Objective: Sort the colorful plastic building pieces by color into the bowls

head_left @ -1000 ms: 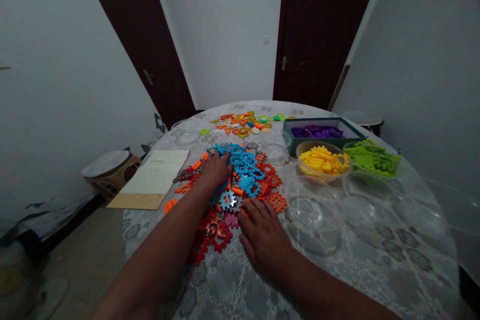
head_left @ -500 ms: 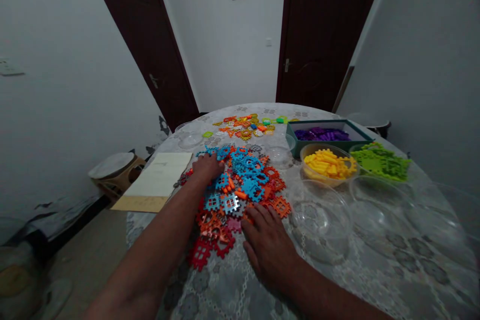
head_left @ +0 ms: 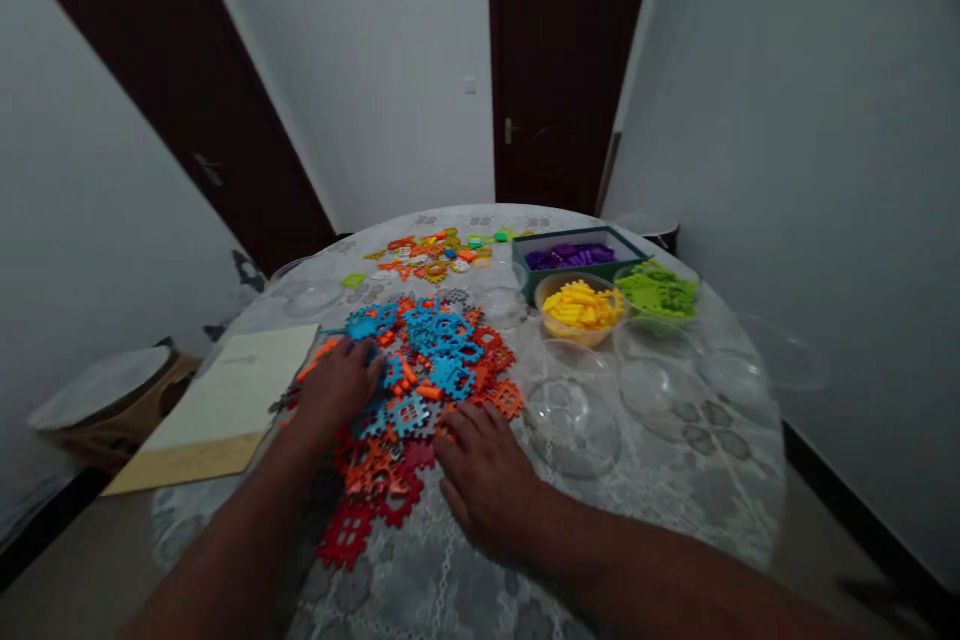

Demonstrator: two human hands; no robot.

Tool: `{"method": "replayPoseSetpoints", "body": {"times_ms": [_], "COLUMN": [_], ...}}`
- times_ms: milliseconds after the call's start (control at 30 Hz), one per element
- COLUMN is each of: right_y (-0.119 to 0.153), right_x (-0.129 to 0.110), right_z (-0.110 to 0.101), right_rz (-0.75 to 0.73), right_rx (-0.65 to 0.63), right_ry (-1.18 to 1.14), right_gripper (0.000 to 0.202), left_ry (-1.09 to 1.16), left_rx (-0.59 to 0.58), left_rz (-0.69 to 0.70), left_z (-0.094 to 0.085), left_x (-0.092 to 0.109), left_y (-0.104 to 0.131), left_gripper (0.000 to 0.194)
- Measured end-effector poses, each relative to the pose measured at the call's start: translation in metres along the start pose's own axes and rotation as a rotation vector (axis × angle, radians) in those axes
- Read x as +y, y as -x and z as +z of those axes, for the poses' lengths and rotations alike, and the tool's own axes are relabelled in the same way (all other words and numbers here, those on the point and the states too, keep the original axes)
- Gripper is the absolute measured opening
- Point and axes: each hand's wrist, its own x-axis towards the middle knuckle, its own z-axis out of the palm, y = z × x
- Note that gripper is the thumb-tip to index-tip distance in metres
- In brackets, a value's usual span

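A heap of interlocking plastic building pieces (head_left: 442, 332) in blue, orange, red and grey covers the middle of the table. My left hand (head_left: 337, 385) rests on the heap's left side, fingers apart and pointing down among blue and orange pieces. Its fingertips are partly hidden, and I see nothing held. At the near right edge of the heap lies my right hand (head_left: 487, 470), fingers loosely stretched over orange and grey pieces. Red window-shaped pieces (head_left: 349, 532) lie between my forearms, close to me.
Right of the heap stand a bowl of yellow pieces (head_left: 581, 308), green pieces (head_left: 660, 290), a dark green box (head_left: 529, 282) with purple pieces, and several clear bowls (head_left: 574, 425). Mixed small pieces (head_left: 435, 255) lie at the back. A notebook (head_left: 225, 385) overhangs the left edge.
My view has turned to the right. My left hand has moved left and closer to me across the heap, uncovering blue pieces behind it. My right hand stays at the near edge.
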Motion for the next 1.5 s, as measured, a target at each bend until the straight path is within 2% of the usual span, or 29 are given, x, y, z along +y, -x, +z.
{"method": "replayPoseSetpoints", "body": {"times_ms": [100, 200, 367, 633, 867, 1067, 1267, 1400, 1500], "right_y": [-0.003, -0.003, -0.001, -0.001, 0.0, 0.002, 0.002, 0.001, 0.0], "right_x": [0.0, 0.0, 0.001, 0.001, 0.001, 0.005, 0.006, 0.006, 0.006], "right_z": [-0.008, -0.01, -0.008, -0.008, -0.004, 0.004, 0.009, 0.009, 0.009], "right_rz": [0.007, 0.013, 0.005, 0.026, 0.007, -0.013, -0.027, -0.02, -0.029], "right_rx": [-0.014, -0.004, 0.025, 0.03, 0.028, 0.089, 0.111, 0.121, 0.136], "right_ry": [0.015, 0.028, 0.027, 0.021, 0.022, 0.03, 0.046, 0.04, 0.042], "right_gripper": [0.046, 0.045, 0.045, 0.042, 0.034, 0.033, 0.03, 0.031, 0.032], "left_ry": [-0.001, 0.005, 0.04, 0.17, 0.222, 0.23, 0.185, 0.186, 0.187], "left_rx": [0.129, 0.181, 0.207, 0.194, 0.158, 0.131, 0.167, 0.252, 0.232], "left_rz": [0.171, 0.245, 0.257, 0.206, 0.162, 0.143, 0.103, 0.146, 0.207], "left_z": [0.015, 0.02, 0.013, 0.002, -0.007, -0.009, -0.013, -0.026, -0.029], "left_x": [0.0, 0.009, 0.03, 0.034, 0.064, 0.081, 0.075, 0.078, 0.09], "left_y": [0.014, 0.026, 0.05, 0.085, 0.101, 0.104, 0.096, 0.075, 0.048], "left_gripper": [0.052, 0.05, 0.049, 0.039, 0.042, 0.047, 0.041, 0.04, 0.047]}}
